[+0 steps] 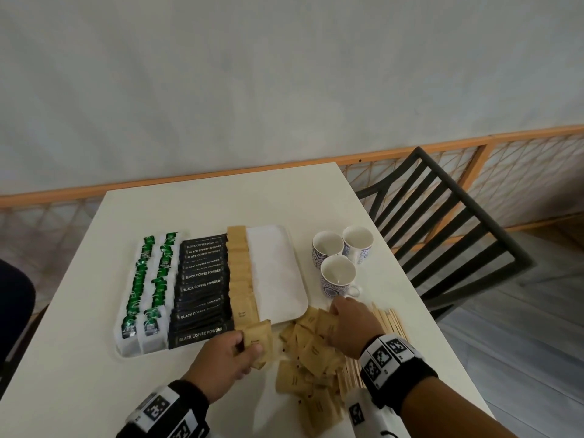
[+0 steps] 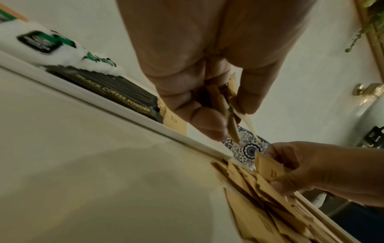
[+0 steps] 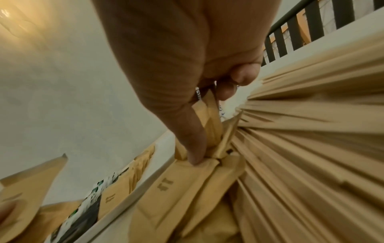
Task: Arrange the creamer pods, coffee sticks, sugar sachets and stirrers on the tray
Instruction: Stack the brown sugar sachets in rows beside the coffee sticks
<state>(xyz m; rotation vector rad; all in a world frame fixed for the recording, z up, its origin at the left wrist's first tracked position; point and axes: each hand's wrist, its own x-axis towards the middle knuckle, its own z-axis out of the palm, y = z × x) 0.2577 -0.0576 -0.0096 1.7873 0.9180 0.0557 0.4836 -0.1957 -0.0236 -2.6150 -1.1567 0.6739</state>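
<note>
A white tray (image 1: 281, 248) holds two rows of green-topped creamer pods (image 1: 148, 286), a stack of black coffee sticks (image 1: 200, 289) and one column of brown sugar sachets (image 1: 240, 273). Its right part is bare. My left hand (image 1: 235, 349) pinches a small stack of sugar sachets (image 1: 257, 343) just off the tray's front edge; the left wrist view shows the held sachets (image 2: 228, 111) edge-on. My right hand (image 1: 347, 324) pinches a sachet (image 3: 209, 118) in the loose sachet pile (image 1: 309, 355). Wooden stirrers (image 1: 390, 320) lie under and right of that hand.
Three blue-patterned white cups (image 1: 339, 263) stand right of the tray. A black slatted chair (image 1: 448, 222) sits at the table's right side. A dark chair edge (image 1: 15, 308) shows at the left. The white table (image 1: 221, 200) ends near a wall with a wooden rail.
</note>
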